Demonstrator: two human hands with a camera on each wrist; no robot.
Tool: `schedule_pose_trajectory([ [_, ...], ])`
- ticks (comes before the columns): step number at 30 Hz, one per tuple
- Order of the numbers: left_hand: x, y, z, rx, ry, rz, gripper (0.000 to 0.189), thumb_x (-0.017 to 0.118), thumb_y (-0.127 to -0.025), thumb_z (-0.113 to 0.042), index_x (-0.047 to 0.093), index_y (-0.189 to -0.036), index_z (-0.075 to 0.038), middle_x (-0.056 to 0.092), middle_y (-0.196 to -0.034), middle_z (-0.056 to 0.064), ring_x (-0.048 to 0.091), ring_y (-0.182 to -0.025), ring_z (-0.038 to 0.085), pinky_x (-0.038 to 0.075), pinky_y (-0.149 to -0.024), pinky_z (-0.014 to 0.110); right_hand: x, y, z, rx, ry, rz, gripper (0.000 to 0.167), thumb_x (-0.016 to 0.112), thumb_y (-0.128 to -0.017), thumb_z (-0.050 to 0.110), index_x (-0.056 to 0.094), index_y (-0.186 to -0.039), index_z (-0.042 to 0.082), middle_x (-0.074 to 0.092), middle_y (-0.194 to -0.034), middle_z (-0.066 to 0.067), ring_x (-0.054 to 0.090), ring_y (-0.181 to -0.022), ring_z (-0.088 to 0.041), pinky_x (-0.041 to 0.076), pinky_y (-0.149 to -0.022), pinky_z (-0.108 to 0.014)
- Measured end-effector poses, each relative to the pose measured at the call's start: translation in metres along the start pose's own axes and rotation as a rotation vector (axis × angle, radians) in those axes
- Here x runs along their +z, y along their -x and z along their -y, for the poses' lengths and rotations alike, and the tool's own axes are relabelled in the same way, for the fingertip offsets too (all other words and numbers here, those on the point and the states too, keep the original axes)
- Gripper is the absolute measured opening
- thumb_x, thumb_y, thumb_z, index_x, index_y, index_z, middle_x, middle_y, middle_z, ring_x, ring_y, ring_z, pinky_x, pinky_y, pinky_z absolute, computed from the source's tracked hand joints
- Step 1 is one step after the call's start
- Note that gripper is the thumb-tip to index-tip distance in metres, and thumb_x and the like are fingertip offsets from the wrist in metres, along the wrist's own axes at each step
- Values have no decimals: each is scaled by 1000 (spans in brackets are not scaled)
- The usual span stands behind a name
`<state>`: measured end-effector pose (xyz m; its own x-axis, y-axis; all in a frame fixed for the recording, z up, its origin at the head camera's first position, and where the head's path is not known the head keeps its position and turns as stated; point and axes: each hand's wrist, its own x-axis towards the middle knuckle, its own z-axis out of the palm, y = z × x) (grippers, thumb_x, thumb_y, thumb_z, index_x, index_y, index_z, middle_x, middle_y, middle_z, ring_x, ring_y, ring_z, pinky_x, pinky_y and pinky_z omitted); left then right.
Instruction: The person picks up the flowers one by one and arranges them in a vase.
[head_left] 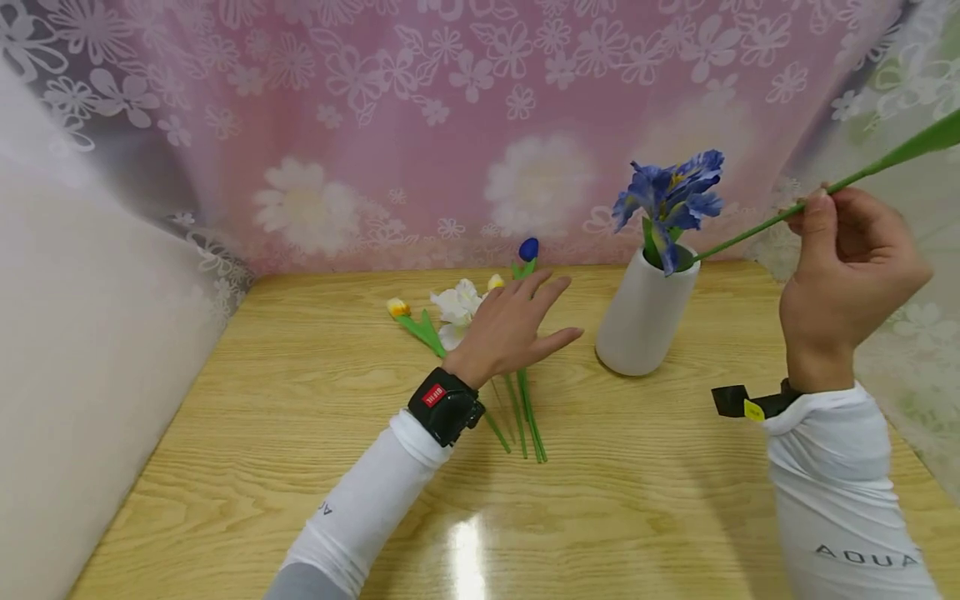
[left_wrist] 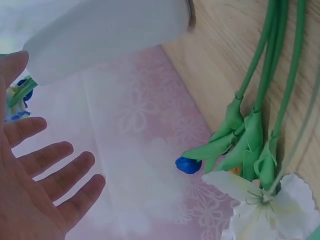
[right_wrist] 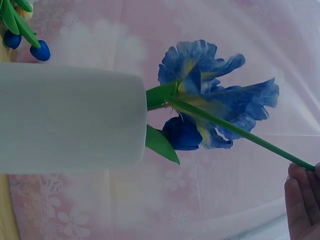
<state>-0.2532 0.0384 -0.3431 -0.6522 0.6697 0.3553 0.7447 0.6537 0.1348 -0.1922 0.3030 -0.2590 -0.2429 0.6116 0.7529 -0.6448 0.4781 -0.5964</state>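
Note:
Between thumb and fingers my right hand pinches a green flower stem, its lower end overlapping the vase mouth in the head view. A leaf on the stem runs off the right edge; its bloom is out of view. The white vase holds a blue iris, and the right wrist view also shows a blue tulip in it. With fingers spread, my left hand is over the loose flowers, partly hiding them: a white flower, a yellow-white tulip and a blue tulip bud.
The loose green stems lie on the wooden table and point toward its front. Behind the table hangs a pink floral curtain. A pale wall borders the left side.

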Motion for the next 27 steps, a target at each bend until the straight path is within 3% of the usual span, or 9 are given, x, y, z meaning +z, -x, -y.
schedule_pose_trajectory([
  [8,4,-2,-3,14,-2,-15,67,50,-93,-57,39,-147,-18,38,-147,8,48,-124,27,40,-98,46,10,2,-5,41,-5,9,9,69,-88,7,74,-88,0,68,-83,-10,64,-72,-15,52,-75,-22],
  [12,7,-2,-2,18,-7,-25,67,51,-93,-56,39,-147,-18,39,-146,9,50,-121,27,41,-97,45,14,10,-10,67,29,50,8,69,-88,8,75,-91,2,69,-85,-7,64,-72,-12,51,-75,-21],
  [16,8,-2,-2,16,-2,-17,67,50,-93,-57,39,-147,-18,38,-146,9,50,-121,27,41,-96,47,14,13,-16,42,92,111,11,67,-90,9,75,-94,3,70,-86,-5,65,-73,-10,51,-75,-20],
  [23,13,-3,-3,22,19,-17,68,50,-94,-56,39,-147,-17,39,-146,10,50,-121,28,41,-96,47,11,19,-33,129,250,194,17,67,-90,14,75,-101,3,71,-91,-4,63,-74,-4,49,-73,-15],
  [27,17,0,-4,15,16,-13,67,50,-94,-56,38,-148,-18,39,-146,9,49,-122,28,40,-97,48,8,23,-45,123,277,268,20,66,-91,16,74,-105,4,72,-93,-4,64,-74,-1,49,-71,-14],
])
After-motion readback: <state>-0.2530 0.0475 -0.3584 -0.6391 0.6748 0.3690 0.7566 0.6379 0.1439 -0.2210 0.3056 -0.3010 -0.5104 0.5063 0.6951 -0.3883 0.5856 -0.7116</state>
